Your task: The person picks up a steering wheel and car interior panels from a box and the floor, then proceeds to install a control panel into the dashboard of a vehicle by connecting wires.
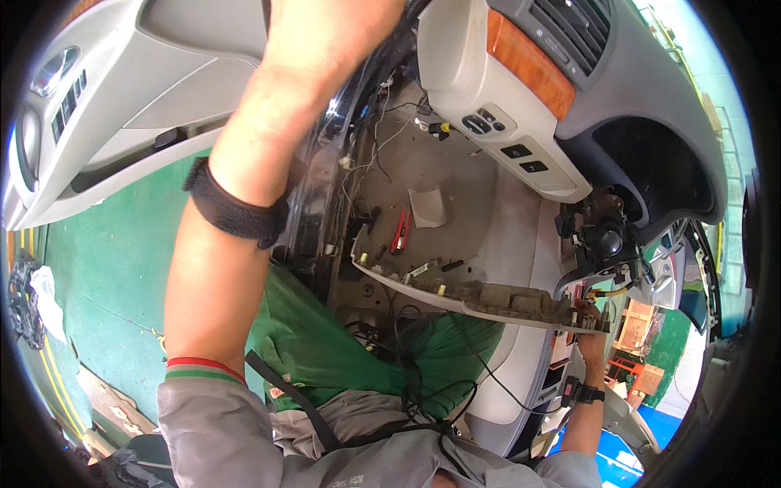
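Observation:
My left arm, with a black strap round it, reaches up past the open car door. Only the wrist and back of my left hand [338,28] show at the upper edge, beside the dashboard's end; its fingers are out of the picture. At the right, my right hand [587,313] grips the end of a long grey trim panel [480,309]. This curved panel lies across above my green-trousered legs, its rough back side turned up, with yellowish clips along it. A black band circles my right wrist.
On the car floor lie a red utility knife [401,231], a pale scrap [428,207] and loose wires [376,146]. The grey door [163,106] stands open at left. The dashboard [521,98] and bare steering column [606,236] are at upper right. Black cables [419,382] hang over my lap.

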`<state>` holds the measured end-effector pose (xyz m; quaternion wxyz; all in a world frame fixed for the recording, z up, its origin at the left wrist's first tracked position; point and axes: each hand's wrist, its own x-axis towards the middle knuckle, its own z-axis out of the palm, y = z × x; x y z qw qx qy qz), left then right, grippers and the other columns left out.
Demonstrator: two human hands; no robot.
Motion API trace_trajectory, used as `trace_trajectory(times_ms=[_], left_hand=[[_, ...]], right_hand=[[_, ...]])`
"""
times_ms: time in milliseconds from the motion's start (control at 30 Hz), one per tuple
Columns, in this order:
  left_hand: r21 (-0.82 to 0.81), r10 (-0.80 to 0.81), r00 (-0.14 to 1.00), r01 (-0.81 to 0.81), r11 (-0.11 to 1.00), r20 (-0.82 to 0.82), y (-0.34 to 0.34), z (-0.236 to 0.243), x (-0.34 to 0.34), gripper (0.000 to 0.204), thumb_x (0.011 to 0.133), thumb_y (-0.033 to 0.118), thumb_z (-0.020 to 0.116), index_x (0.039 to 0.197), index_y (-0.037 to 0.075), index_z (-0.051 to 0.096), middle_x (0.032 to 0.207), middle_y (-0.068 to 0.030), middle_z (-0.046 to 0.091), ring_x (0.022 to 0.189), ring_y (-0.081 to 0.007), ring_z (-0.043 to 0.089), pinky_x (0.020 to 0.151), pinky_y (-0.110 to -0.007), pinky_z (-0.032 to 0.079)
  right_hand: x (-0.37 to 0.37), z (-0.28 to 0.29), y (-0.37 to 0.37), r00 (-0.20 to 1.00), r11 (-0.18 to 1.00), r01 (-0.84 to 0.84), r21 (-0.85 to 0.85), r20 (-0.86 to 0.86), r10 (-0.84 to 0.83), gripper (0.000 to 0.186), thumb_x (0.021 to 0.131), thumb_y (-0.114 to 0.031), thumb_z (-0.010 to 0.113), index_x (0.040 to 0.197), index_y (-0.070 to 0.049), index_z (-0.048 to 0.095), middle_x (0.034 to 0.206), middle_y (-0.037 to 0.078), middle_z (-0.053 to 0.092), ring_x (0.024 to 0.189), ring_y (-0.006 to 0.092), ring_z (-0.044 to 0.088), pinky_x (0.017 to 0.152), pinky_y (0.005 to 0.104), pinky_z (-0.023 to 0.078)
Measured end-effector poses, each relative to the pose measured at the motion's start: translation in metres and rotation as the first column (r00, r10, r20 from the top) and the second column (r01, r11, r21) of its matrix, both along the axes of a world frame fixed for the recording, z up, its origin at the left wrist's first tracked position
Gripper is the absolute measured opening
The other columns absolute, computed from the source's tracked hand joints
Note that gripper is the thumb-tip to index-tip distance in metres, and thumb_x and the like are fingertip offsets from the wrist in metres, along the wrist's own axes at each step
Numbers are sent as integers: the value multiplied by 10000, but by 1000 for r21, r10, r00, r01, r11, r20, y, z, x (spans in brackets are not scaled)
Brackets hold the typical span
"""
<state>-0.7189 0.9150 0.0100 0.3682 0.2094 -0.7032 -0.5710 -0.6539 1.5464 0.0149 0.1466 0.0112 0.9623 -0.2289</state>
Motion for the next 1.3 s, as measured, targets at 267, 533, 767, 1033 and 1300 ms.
trace_trajectory(times_ms=[267,533,767,1033,1300], left_hand=[[-59,-177,962,168,984,-208,31,-27,6,395,1004,305,552,1122,-60,644,844,-88,685,672,-140,650,556,-252,483],[-81,-170,983,165,983,-62,59,-75,28,358,1018,269,534,1279,31,591,1201,-80,683,945,-133,691,647,-218,511],[-148,-246,968,249,957,40,81,-110,38,726,891,238,723,1457,-4,337,1387,-208,524,1160,-252,611,966,-362,503],[361,-524,848,514,778,-80,86,-70,11,839,886,507,677,1505,72,314,1481,-128,402,1340,-289,366,1061,-472,320],[471,-546,834,454,757,74,88,-30,2,904,801,715,639,1436,109,423,1436,-193,415,1265,-362,438,988,-533,414]], right_hand=[[-32,-70,67,937,977,-214,-17,-286,200,126,851,-18,572,973,-48,564,1140,126,633,1084,228,573,974,350,418],[-67,-109,87,944,976,-193,-99,-289,158,60,898,-23,500,929,-49,545,1112,119,633,997,196,567,900,322,431],[-25,-75,36,988,992,71,-100,-130,-83,426,682,52,710,1095,7,615,1001,70,680,899,177,638,782,320,519],[-66,-174,118,925,996,39,-80,-373,-66,421,523,-6,649,941,40,626,834,118,622,770,264,603,688,380,471],[-55,-125,37,892,950,218,-223,-348,-287,380,609,-12,605,980,63,575,867,163,652,750,313,624,669,403,493]])
